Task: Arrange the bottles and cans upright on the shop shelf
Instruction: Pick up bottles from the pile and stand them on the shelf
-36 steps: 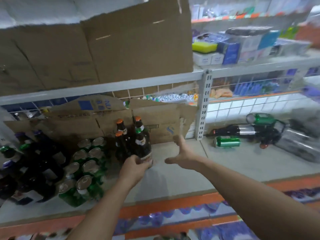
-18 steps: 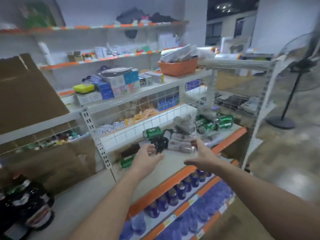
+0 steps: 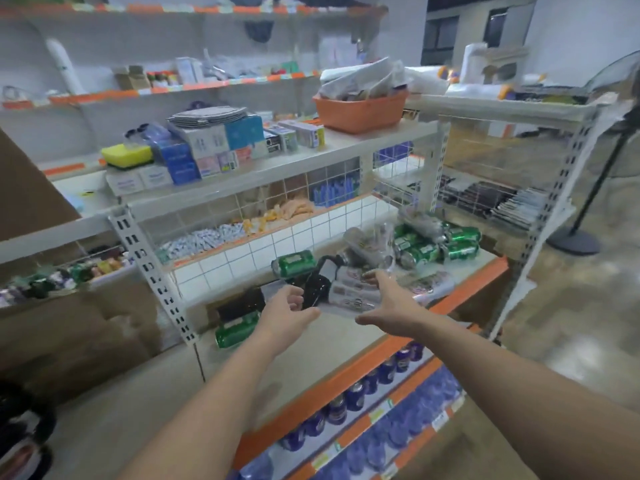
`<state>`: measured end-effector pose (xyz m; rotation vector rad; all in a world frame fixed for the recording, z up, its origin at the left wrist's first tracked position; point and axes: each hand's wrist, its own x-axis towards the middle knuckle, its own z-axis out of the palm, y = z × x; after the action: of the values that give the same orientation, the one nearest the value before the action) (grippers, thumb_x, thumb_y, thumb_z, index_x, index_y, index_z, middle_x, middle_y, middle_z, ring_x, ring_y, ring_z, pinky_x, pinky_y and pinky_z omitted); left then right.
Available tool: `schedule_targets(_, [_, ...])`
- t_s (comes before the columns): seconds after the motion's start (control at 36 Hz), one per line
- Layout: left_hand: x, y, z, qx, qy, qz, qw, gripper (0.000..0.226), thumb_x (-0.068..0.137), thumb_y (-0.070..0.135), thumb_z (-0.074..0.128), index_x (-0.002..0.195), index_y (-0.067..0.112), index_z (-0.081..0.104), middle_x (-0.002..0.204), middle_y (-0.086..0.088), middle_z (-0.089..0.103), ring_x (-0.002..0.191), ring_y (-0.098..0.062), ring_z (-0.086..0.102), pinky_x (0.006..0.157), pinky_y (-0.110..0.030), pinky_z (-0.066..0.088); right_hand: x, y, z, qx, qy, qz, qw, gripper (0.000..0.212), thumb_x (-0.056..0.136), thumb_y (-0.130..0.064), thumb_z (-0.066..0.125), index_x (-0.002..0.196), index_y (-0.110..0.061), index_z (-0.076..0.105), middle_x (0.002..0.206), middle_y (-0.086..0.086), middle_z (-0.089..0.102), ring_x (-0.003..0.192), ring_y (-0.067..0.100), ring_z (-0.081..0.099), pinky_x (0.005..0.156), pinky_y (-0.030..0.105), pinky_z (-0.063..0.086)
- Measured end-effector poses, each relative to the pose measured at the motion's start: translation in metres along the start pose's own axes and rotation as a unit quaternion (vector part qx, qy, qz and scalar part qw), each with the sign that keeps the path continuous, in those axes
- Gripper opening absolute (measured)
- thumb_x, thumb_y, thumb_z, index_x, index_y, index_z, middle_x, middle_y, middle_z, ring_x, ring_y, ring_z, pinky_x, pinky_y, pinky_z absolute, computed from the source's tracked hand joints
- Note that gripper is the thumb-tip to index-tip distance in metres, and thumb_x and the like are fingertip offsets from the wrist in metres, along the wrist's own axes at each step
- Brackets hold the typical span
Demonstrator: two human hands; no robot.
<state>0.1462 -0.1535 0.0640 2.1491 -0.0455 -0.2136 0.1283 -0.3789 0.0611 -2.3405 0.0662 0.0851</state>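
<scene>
On the grey shop shelf (image 3: 311,362) lies a jumble of tipped drinks. A green can (image 3: 236,332) lies on its side near the upright post. Another green can (image 3: 293,263) and a dark bottle (image 3: 317,287) lie behind my left hand. Silver cans (image 3: 353,292) lie beside them, and several green cans (image 3: 440,242) are piled at the far right. My left hand (image 3: 289,315) hovers open just short of the dark bottle. My right hand (image 3: 391,304) is open too, fingers spread over the silver cans, holding nothing. Upright dark bottles (image 3: 24,431) show at the lower left edge.
A slotted white post (image 3: 152,271) divides the shelf bays. Cardboard (image 3: 79,334) lines the left bay. A white wire grid (image 3: 277,244) backs the shelf. Purple cans (image 3: 356,393) fill the lower shelf. An orange basket (image 3: 360,110) sits above. A fan stand (image 3: 575,237) is on the floor.
My view has swung right, from the upright bottles and cans to the tipped pile. My left hand has let go of the upright bottle, and both hands have reached toward the lying cans.
</scene>
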Motion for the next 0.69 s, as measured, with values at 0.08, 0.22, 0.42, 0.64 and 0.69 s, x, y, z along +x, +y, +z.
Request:
schedule_targets(0.08, [0.031,-0.015,-0.004,0.002,0.009,-0.028,1.000,0.060,0.086,0.031,0.080,0.139,0.016,0.056,0.134,-0.001,0.062,0.117,-0.016,0.058,0.100,-0.033,0.047,0.039,-0.003,0.013,-0.015,-0.026,-0.005,1.000,0.079,0.081,-0.020,0.086,0.146,-0.018,0.040,0.153,0.001,0.046,0.125,0.019,0.053,0.094,0.028,0.045])
schedule_targets(0.22, [0.071,-0.038,-0.006,0.001,0.005,-0.074,0.997,0.072,0.077,0.035,0.086,0.141,0.018,0.057,0.134,-0.001,0.062,0.120,-0.021,0.059,0.102,-0.037,0.048,0.097,-0.003,0.034,-0.053,-0.069,-0.030,0.996,0.080,0.080,-0.018,0.083,0.148,-0.022,0.041,0.153,0.003,0.047,0.135,0.020,0.049,0.098,0.027,0.048])
schedule_targets(0.42, [0.122,-0.064,0.012,0.000,0.013,-0.114,0.993,0.059,0.076,0.060,0.078,0.125,0.030,0.064,0.120,0.011,0.069,0.107,-0.016,0.065,0.094,-0.038,0.053,0.155,0.006,0.059,-0.186,-0.144,-0.096,0.967,0.077,0.080,-0.025,0.078,0.149,-0.028,0.044,0.149,0.002,0.049,0.133,0.022,0.047,0.108,0.035,0.044])
schedule_targets(0.64, [0.140,-0.077,0.032,-0.044,0.055,-0.160,0.985,0.036,0.092,0.004,0.055,0.121,0.023,0.063,0.107,0.009,0.065,0.106,-0.014,0.061,0.091,-0.031,0.045,0.212,0.019,0.100,-0.343,-0.213,-0.280,0.871,0.066,0.085,-0.036,0.073,0.145,-0.030,0.048,0.151,-0.002,0.045,0.145,0.024,0.033,0.120,0.047,0.031])
schedule_targets(0.69, [0.140,-0.078,0.034,-0.057,0.058,-0.175,0.981,0.041,0.091,0.004,0.059,0.128,0.023,0.060,0.114,0.009,0.063,0.111,-0.012,0.059,0.092,-0.030,0.044,0.220,0.025,0.105,-0.372,-0.196,-0.337,0.842,0.058,0.088,-0.039,0.069,0.142,-0.032,0.052,0.149,0.000,0.046,0.144,0.026,0.033,0.120,0.048,0.026])
